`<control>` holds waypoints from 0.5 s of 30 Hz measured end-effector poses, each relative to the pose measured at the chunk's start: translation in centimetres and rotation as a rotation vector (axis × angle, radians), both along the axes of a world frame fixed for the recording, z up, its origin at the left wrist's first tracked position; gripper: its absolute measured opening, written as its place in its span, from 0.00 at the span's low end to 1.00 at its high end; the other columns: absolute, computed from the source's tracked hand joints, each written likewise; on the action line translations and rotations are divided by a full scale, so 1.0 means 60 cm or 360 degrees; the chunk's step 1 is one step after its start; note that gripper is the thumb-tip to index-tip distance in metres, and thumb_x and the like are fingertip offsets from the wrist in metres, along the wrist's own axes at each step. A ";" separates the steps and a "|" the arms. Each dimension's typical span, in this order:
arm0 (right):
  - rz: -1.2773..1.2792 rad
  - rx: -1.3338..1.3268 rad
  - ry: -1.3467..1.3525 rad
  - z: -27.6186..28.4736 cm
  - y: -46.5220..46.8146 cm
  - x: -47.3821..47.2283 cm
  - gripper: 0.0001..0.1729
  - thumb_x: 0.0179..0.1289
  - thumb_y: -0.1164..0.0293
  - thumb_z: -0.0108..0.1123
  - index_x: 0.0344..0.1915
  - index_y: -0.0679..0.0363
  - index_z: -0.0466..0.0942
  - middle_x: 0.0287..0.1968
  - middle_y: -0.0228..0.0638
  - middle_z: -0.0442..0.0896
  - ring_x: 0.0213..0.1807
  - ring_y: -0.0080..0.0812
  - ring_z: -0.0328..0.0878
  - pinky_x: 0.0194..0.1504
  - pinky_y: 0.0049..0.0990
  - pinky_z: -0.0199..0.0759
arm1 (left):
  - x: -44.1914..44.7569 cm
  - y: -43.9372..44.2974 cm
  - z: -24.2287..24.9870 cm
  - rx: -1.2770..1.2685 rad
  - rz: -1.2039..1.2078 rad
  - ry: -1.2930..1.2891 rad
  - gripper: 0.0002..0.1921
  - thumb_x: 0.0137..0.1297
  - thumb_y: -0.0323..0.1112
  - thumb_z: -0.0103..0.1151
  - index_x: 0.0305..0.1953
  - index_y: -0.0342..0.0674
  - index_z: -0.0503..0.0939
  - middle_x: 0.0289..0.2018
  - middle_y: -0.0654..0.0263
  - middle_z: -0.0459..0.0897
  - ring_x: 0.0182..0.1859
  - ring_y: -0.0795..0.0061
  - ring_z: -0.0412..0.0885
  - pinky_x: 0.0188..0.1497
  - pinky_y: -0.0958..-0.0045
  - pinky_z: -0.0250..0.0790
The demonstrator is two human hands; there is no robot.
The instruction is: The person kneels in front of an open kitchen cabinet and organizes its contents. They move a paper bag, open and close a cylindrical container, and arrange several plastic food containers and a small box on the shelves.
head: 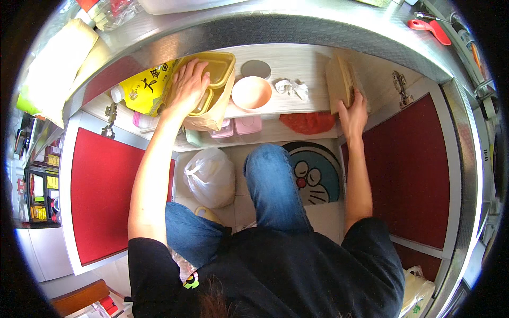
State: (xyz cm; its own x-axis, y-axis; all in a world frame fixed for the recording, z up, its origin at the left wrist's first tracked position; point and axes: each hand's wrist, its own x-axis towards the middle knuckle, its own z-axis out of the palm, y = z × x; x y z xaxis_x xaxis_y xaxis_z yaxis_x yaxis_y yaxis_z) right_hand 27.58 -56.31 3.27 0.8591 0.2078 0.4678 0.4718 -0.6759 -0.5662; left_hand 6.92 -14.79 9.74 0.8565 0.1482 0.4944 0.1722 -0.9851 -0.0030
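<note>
Inside an open cupboard, my left hand (188, 87) rests on yellow-rimmed food containers (222, 65) standing in a brown paper bag (214, 115). My right hand (354, 115) grips the lower end of a flat brown cardboard packet (338, 85) at the shelf's right side. A yellow pouch with a white cap (145, 89) lies left of the bag. Between my hands stand a pink bowl (251, 94), a grey round lid (255, 69) behind it, and a crumpled white tissue or plastic (292, 88).
Pink boxes (248, 125) and a red bag (308, 122) sit on the lower shelf. Red cupboard doors (103, 194) stand open on both sides. A tied white plastic bag (209, 178) and a cartoon mat (318, 175) lie on the floor. The steel counter edge (254, 30) overhangs the shelf.
</note>
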 end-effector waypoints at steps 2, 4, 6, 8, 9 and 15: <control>0.0076 0.0317 0.0011 0.014 -0.021 -0.078 0.41 0.60 0.60 0.66 0.69 0.69 0.68 0.64 0.58 0.73 0.63 0.58 0.75 0.64 0.48 0.71 | -0.006 -0.018 0.020 0.0089 0.0001 -0.0097 0.23 0.75 0.39 0.52 0.67 0.40 0.70 0.67 0.51 0.70 0.69 0.50 0.67 0.72 0.51 0.57; 0.0246 0.0603 0.0205 0.024 -0.029 -0.167 0.42 0.60 0.63 0.68 0.71 0.68 0.66 0.65 0.53 0.74 0.65 0.46 0.74 0.66 0.43 0.69 | -0.020 -0.058 0.038 0.0106 -0.0068 -0.0298 0.23 0.74 0.36 0.54 0.67 0.39 0.70 0.67 0.51 0.70 0.69 0.51 0.68 0.72 0.53 0.59; 0.0498 0.1026 0.0647 0.031 -0.027 -0.249 0.46 0.61 0.58 0.72 0.73 0.65 0.64 0.69 0.48 0.72 0.68 0.43 0.71 0.69 0.42 0.67 | -0.055 -0.131 0.034 -0.0606 -0.0217 -0.0331 0.24 0.73 0.34 0.57 0.68 0.39 0.69 0.67 0.53 0.71 0.69 0.55 0.69 0.72 0.54 0.60; 0.0706 0.1122 0.0789 0.041 -0.012 -0.312 0.46 0.62 0.59 0.73 0.74 0.65 0.63 0.70 0.47 0.71 0.70 0.41 0.70 0.71 0.40 0.64 | -0.099 -0.223 0.011 -0.1572 -0.0320 -0.0299 0.27 0.72 0.32 0.59 0.70 0.40 0.66 0.68 0.56 0.71 0.70 0.60 0.68 0.73 0.56 0.59; 0.0812 0.1053 0.0785 0.045 0.002 -0.337 0.46 0.62 0.59 0.72 0.74 0.65 0.62 0.70 0.46 0.70 0.71 0.40 0.69 0.73 0.40 0.61 | -0.119 -0.268 -0.006 -0.2193 -0.0328 -0.0243 0.30 0.72 0.32 0.60 0.73 0.41 0.64 0.70 0.59 0.69 0.72 0.63 0.66 0.75 0.57 0.58; 0.1495 0.0449 0.0299 0.071 0.080 -0.414 0.57 0.57 0.46 0.75 0.75 0.66 0.58 0.70 0.54 0.68 0.72 0.52 0.66 0.75 0.48 0.54 | -0.209 -0.336 -0.094 -0.3687 -0.0216 -0.0748 0.44 0.72 0.63 0.56 0.77 0.39 0.56 0.72 0.57 0.68 0.72 0.63 0.68 0.74 0.58 0.63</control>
State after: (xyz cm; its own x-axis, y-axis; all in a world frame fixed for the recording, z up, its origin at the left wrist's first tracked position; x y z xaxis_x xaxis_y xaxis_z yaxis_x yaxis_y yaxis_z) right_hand 2.77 -51.48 7.54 0.4686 0.7429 0.4780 0.6319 0.0962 -0.7690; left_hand -5.61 -34.94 4.08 0.8281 0.5028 -0.2481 -0.2077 0.6861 0.6973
